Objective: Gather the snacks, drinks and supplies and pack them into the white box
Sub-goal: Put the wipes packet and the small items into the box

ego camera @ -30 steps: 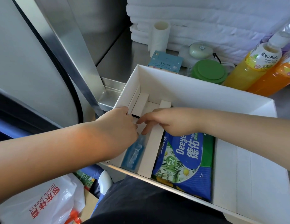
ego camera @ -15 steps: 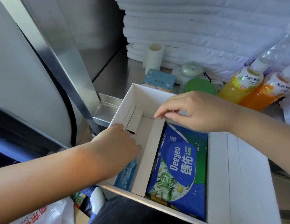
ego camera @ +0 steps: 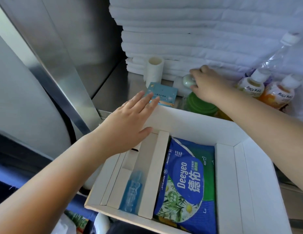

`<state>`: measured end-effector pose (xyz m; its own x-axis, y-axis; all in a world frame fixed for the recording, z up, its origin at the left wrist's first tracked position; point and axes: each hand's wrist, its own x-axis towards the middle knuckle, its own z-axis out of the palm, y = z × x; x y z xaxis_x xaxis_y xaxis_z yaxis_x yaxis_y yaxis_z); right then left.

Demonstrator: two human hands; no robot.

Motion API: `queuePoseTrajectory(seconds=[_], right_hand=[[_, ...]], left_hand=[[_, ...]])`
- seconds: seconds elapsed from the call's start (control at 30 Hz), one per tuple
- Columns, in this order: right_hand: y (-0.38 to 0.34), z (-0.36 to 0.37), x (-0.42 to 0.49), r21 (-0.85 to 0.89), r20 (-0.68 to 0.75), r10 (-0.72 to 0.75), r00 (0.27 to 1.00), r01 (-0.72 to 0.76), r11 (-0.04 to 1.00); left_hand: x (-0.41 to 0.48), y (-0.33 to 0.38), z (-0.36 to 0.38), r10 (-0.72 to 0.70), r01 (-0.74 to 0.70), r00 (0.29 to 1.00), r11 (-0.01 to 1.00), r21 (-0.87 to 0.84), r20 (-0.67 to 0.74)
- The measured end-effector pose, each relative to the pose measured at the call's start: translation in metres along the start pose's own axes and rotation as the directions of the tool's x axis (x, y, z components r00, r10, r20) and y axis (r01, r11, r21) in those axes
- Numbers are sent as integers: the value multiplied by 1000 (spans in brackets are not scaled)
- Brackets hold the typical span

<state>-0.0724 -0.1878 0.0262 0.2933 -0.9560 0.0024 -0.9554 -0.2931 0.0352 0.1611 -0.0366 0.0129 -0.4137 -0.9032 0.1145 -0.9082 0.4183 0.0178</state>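
The white box [ego camera: 194, 122] sits near, on the metal counter, with the blue wipes pack [ego camera: 184, 181] in its middle slot and a small blue packet [ego camera: 133, 191] in the left slot. Both hands have left the box since a moment ago. The right hand [ego camera: 208, 83] has reached far and curls around a pale round container [ego camera: 188, 81], mostly hidden by its fingers. The left hand [ego camera: 130, 122] is flat and spread, holding nothing, its fingertips over a teal card box [ego camera: 164, 92]. A green lid [ego camera: 201, 105] is partly covered by the wrist; two juice bottles [ego camera: 265, 92] stand far right.
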Motion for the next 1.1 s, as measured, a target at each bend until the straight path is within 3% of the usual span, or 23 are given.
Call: queuePoseTrajectory(seconds=[0.13,0.37,0.53,0.63,0.73,0.97,1.1], right_hand=[[-1,9,3,-76,-76,14,997,-20,997],[1,12,0,100,-75,-5,997,13,995],[-6,-6,-12,164,-316,-79,946,136,977],[-16,-18,-37,307,-431,-127,893,277,911],[-26,-23,-67,414,-411,-168,896,348,841],[-38,-21,-103,203,-376,-489,787,585,785],[-44,-14,-102,206,-344,-582,737,664,719]], left_hand=[[-2,4,3,4,-2,999,998,65,-40],[-1,4,2,-29,29,999,999,-29,-19],[0,5,0,-46,44,999,993,-113,-18],[-1,5,0,-73,66,997,980,-188,-28],[-3,6,-4,-115,101,992,962,-255,-43],[-5,13,-16,-124,91,983,970,-225,-135],[-3,16,-19,-69,43,989,980,-193,-129]])
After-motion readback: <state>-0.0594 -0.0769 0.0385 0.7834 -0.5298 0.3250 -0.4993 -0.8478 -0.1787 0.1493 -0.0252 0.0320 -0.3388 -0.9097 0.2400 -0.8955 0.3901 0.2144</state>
